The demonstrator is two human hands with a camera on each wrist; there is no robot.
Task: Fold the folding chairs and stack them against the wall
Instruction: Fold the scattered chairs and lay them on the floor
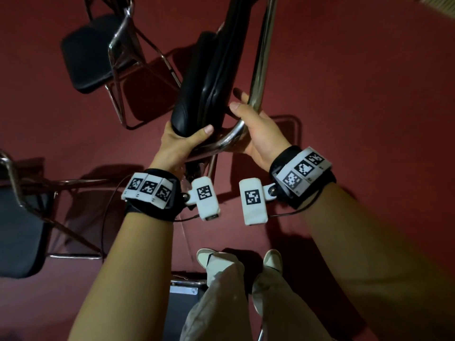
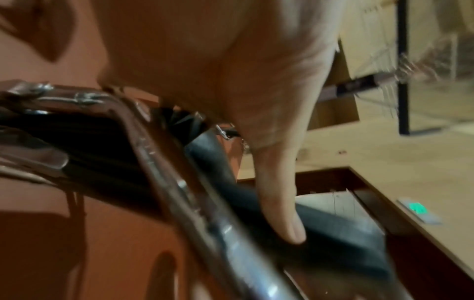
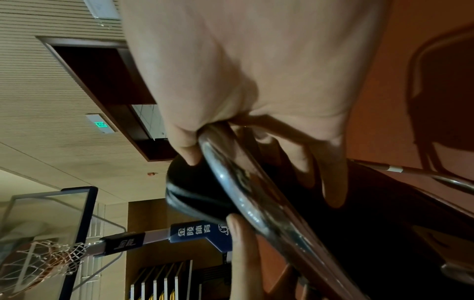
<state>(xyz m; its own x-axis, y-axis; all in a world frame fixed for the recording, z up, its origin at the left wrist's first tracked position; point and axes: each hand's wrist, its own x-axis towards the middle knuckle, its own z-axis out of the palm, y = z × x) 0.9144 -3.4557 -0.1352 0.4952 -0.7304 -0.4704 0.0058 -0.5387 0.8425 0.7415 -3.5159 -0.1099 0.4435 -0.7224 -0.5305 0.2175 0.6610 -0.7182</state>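
The red floor (image 1: 369,94) filled most of the head view. On it stood two unfolded chairs: one open chair (image 1: 91,57) at upper left, with black seat and chrome legs, and a second open chair (image 1: 22,230) at the left edge, partly out of view. The folded chair (image 1: 211,70) was held off the floor in front of the person, between both hands, its black padded parts pressed flat together and its chrome frame tube (image 1: 261,57) running up the right side and curving round at the near end. No wall showed beside it in the head view. The left hand (image 1: 179,141) gripped the near end of the black cushion (image 2: 333,229), fingers beneath and thumb laid across the top; the left wrist view, though blurred, showed the thumb (image 2: 284,203) pressed on that cushion beside the tube. The right hand (image 1: 258,129) was wrapped round the curved bend of the chrome tube, and the right wrist view showed its fingers (image 3: 330,182) curled over the metal. Both wrists carried black bands with white marker blocks (image 1: 302,173). Below, the person's light trousers (image 1: 221,303) and pale shoes (image 1: 272,259) were visible. A dark case (image 1: 184,303) sat on the floor at the feet.
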